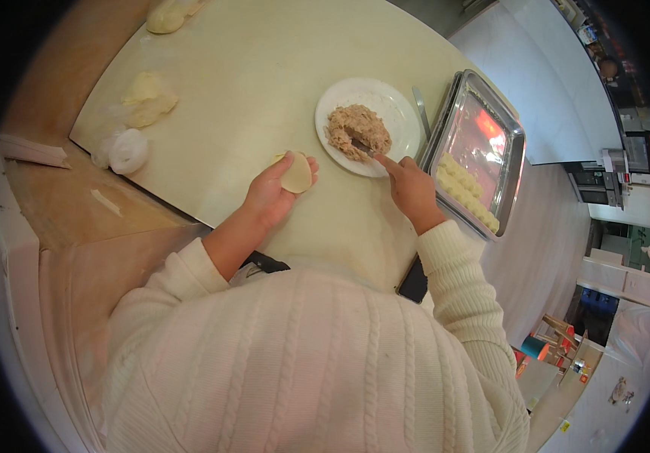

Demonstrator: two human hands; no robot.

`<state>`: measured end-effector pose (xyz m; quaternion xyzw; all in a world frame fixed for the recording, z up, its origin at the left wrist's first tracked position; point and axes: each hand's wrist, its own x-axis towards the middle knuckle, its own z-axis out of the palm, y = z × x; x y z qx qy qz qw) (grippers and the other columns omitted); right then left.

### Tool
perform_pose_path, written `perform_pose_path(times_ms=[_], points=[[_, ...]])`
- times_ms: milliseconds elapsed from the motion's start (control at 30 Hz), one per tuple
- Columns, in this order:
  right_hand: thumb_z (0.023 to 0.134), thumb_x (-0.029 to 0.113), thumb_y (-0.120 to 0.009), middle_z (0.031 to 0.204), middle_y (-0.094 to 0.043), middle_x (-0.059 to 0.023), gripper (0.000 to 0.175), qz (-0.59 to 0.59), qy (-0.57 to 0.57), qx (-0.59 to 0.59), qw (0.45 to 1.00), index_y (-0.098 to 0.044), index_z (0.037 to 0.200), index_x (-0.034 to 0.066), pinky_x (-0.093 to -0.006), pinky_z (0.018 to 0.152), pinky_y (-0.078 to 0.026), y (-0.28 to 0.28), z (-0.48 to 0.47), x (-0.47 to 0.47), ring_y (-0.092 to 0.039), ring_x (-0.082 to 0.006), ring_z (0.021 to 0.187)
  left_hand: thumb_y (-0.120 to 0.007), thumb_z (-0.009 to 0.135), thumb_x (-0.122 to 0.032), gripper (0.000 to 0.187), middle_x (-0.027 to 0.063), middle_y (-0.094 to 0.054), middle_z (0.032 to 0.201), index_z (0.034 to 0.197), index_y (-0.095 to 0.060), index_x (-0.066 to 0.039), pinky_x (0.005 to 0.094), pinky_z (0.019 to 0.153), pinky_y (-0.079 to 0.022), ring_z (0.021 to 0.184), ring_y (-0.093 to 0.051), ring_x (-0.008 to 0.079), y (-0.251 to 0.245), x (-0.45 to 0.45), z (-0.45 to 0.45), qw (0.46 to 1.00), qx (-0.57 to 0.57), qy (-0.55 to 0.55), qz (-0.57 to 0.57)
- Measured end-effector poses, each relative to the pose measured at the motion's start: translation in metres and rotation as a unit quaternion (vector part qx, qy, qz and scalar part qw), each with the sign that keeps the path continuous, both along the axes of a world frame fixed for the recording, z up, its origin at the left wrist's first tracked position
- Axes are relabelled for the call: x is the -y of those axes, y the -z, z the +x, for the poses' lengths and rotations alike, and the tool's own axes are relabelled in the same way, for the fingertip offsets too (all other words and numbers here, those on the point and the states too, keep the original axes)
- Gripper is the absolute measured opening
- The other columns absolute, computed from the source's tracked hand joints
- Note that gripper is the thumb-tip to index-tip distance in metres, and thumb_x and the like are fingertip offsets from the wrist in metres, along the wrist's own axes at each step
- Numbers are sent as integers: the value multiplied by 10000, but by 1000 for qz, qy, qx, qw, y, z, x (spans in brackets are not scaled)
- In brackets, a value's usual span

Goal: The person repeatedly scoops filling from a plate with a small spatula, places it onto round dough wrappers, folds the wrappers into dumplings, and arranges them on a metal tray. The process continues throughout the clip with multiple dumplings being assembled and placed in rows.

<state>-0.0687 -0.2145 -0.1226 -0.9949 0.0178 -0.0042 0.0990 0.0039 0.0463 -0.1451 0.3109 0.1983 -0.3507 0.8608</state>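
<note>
My left hand (pixel 271 189) holds a round, pale yellow dough wrapper (pixel 296 174) across its palm and fingers, the thumb lying over its edge. With my right hand (pixel 410 189) I grip a flat metal spreading tool (pixel 363 148), its handle hidden inside my fingers. Its blade is pushed into a mound of minced meat filling (pixel 360 125). The mound sits on a round white plate (pixel 407 122) in front of me. To the right, a rectangular metal tray (pixel 514 164) carries rows of small pale dumplings (pixel 463 192) along its near side.
Another flat metal utensil (pixel 421 107) lies between plate and tray. At the left of the table (pixel 234 85) are dough wrappers in clear plastic (pixel 149 99) and a knotted white plastic bag (pixel 128 151). A smartphone (pixel 414 281) rests at the near edge, by my right forearm.
</note>
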Motion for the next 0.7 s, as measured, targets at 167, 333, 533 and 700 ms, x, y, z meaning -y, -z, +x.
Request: perform_pose_path(times_ms=[167,333,533,700], points=[[971,126,-479,705,-530,-43,318,338,130,35,932,-607,1262,131,-316,583,-454,-3,-10,-5,-518,-147,600,-366,1031,-247,369,218,-545,1221,1209,-457,63,449,994,-457,1156,-543,335,13,17,-1,996,-50,78,-19],[970,115,-488,755,-532,7,310,473,299,-114,821,-594,1242,11,-283,672,-451,-2,-20,-8,-487,-110,691,-322,1035,-227,392,236,-522,1241,1249,-403,92,469,1009,-446,1155,-540,355,30,41,6,985,-117,120,-33],[942,99,-516,763,-599,-124,310,239,140,62,959,-636,1223,153,-361,657,-471,-9,-49,-7,-579,-272,683,-350,1025,-186,375,218,-515,1263,1269,-383,97,476,1008,-447,1160,-540,332,34,62,5,990,-84,98,57],[918,95,-531,775,-561,-147,341,123,142,46,981,-635,1214,227,-408,632,-479,-4,-58,-15,-581,-333,692,-364,998,-122,334,209,-518,1265,1251,-401,92,488,1009,-442,1160,-541,313,31,74,5,993,-77,75,42]])
